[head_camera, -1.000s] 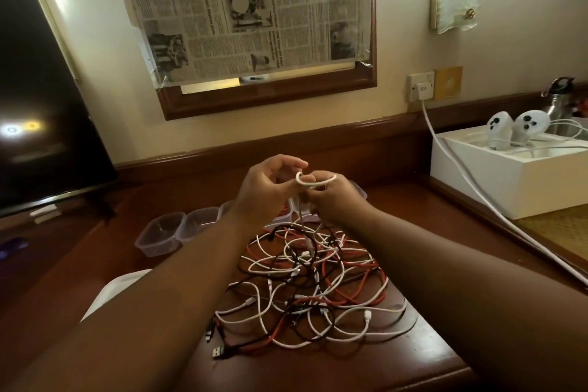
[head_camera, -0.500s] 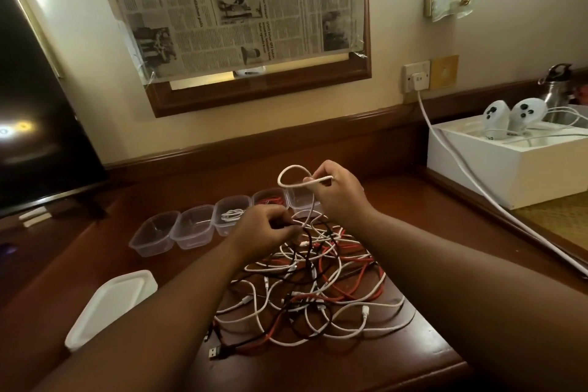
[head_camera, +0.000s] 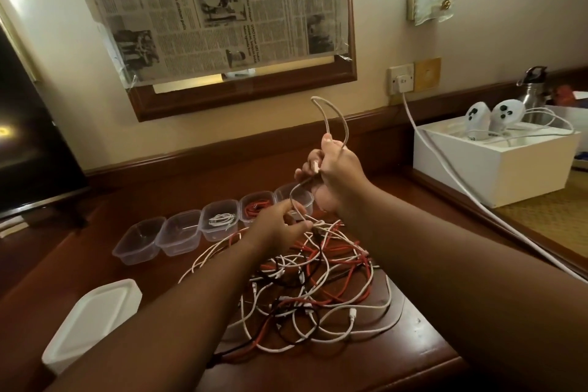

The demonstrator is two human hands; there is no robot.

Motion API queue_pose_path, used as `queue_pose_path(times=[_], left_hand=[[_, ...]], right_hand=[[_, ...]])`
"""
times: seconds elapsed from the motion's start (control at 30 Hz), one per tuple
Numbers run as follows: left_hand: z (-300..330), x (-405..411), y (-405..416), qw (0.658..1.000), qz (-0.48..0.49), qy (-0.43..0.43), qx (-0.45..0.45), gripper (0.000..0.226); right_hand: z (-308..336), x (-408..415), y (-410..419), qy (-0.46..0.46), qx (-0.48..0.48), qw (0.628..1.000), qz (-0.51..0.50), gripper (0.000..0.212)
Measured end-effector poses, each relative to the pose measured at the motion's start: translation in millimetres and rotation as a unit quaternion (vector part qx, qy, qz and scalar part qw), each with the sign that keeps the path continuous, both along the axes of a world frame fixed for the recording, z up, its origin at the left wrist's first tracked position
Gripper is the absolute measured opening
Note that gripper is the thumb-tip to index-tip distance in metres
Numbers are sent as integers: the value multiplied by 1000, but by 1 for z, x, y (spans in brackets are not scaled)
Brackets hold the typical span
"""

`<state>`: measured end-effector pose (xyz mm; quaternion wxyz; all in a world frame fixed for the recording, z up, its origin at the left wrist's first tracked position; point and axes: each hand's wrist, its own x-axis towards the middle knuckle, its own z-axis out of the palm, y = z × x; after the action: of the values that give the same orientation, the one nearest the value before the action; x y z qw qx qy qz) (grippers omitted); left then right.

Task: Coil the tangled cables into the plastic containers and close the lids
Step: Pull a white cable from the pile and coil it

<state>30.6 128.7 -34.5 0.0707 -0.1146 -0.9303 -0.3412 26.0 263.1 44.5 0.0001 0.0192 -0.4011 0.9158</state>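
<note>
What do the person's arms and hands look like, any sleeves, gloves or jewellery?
Both arms are bare right to the frame edge: no sleeves show. The left hand and right hand wear no gloves, and no rings, watch or bracelets are visible. No markings can be seen.

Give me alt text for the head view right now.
The right hand grips a raised loop of white cable while the left hand pinches the same strand above a tangled pile of cables on a wooden table. Behind, five open plastic containers stand in a row.
</note>
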Motion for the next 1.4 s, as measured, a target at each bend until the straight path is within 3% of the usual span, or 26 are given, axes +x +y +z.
queue_pose_path(times=[0.1, 0.17, 0.2, 0.27, 0.33, 0.47, 0.57, 0.63, 0.8, 0.93, 1.03, 1.13, 1.23, 1.27, 1.4], left_hand=[[-1, -8, 10, 998, 38, 25, 44, 19], [1, -15, 9, 992, 73, 40, 91, 26], [4, -18, 7, 987, 89, 53, 122, 27], [13, -20, 0, 978, 102, 96, 154, 28], [26, -17, -4, 977, 85, 155, 120, 24], [50, -11, -3, 965, 19, 256, 60, 17], [61, -11, -6, 964, -2, 253, 78, 14], [62, -11, -9, 965, 0, 246, 94, 12], [48, -12, -17, 959, 51, 258, 110, 17], [39, -6, -19, 974, 19, 166, 151, 27], [30, -6, -26, 979, 16, 137, 149, 36], [28, -2, -35, 981, 14, 132, 139, 39], [35, 3, -44, 980, 2, 120, 156, 18], [38, 5, -48, 980, -8, 119, 159, 10], [54, 20, -55, 975, -64, 118, 179, 18]], right_hand=[[9, 2, 10, -6, -14, 999, 33, 22], [10, 1, 23, 40, 82, 995, 26, 19], [8, 1, 31, 77, 174, 982, 10, 16], [6, 3, 44, 135, 393, 909, -19, 12], [4, 2, 50, 152, 545, 824, -17, 19], [2, -1, 45, 167, 672, 722, 15, 25], [5, -2, 40, 163, 693, 702, 34, 17], [6, -1, 36, 172, 684, 708, 33, 13], [8, 5, 26, 247, 561, 790, 10, 29], [8, 9, 18, 224, 341, 913, 30, 22], [17, 12, 16, 201, 159, 965, 54, 25], [31, 12, 21, 205, 69, 976, 37, 24], [42, 14, 28, 185, 13, 983, -3, 24], [43, 14, 30, 183, 13, 983, -24, 23], [40, 19, 39, 209, 123, 960, -137, 25]])
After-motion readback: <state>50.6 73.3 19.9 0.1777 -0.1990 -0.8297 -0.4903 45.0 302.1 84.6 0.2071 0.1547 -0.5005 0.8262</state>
